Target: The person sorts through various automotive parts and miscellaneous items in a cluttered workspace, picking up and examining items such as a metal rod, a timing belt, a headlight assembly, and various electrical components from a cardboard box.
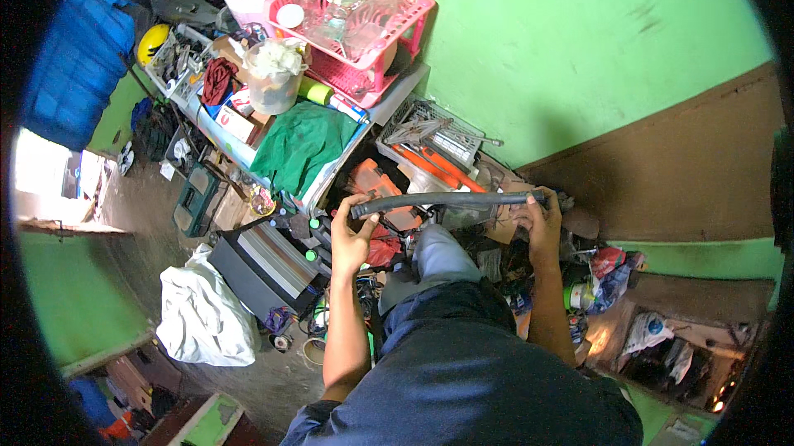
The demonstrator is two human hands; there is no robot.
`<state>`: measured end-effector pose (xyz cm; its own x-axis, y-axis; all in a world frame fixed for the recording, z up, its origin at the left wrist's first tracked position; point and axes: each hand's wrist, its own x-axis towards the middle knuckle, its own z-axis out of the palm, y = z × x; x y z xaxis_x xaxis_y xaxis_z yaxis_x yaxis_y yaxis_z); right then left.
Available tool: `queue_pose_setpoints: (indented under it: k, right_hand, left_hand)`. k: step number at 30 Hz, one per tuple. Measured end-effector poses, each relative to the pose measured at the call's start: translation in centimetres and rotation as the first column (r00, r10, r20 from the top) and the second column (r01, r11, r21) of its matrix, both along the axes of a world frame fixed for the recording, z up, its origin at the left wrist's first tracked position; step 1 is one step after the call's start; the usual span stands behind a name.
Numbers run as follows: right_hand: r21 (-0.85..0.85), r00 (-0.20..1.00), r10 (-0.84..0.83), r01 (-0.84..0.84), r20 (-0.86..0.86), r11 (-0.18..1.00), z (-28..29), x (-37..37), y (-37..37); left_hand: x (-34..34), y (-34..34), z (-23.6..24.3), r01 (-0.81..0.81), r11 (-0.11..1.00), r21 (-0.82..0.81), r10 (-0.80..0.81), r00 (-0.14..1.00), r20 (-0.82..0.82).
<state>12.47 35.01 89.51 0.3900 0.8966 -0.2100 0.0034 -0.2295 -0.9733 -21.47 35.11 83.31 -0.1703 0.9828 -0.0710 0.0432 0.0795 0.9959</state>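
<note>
A long black hose (447, 198) is stretched across the middle of the head view, slightly bowed and with ridged ends. My left hand (351, 235) is closed on its left end, thumb at the near side. My right hand (538, 221) grips the right end with fingers curled round it. Beneath and behind the hose lie an open orange case (368, 173), a red cloth or bag (385, 249) and a grey crate of tools (438, 136) with orange-handled items.
A cluttered table holds a pink dish rack (405, 16), a bucket (269, 90) and green cloth (302, 144). On the floor are a dark appliance (256, 272), white sack (194, 314) and green toolbox (198, 198). A green wall (595, 33) and brown board (678, 157) bound the right.
</note>
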Motion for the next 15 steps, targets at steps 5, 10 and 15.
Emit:
queue_pose_setpoints:
  k: [5, 10, 15]
  right_hand:
    - [0.004, 0.991, 0.128, -0.128, 0.027, 0.992, -0.4, -1.2, 2.1]
    - [0.052, 0.988, 0.150, -0.151, 0.027, 0.987, 0.4, -2.6, 3.3]
    - [0.078, 0.994, 0.104, -0.105, 0.014, 0.991, -0.3, -1.1, 2.6]
  left_hand:
    - [-1.3, -1.7, 0.0, -0.108, 0.993, -0.048, 0.111, 0.991, 0.069]
    - [-1.6, -2.5, -0.4, -0.127, 0.991, -0.050, 0.131, 0.987, 0.093]
    - [-1.2, -1.8, -0.4, -0.066, 0.997, -0.042, 0.067, 0.998, 0.015]
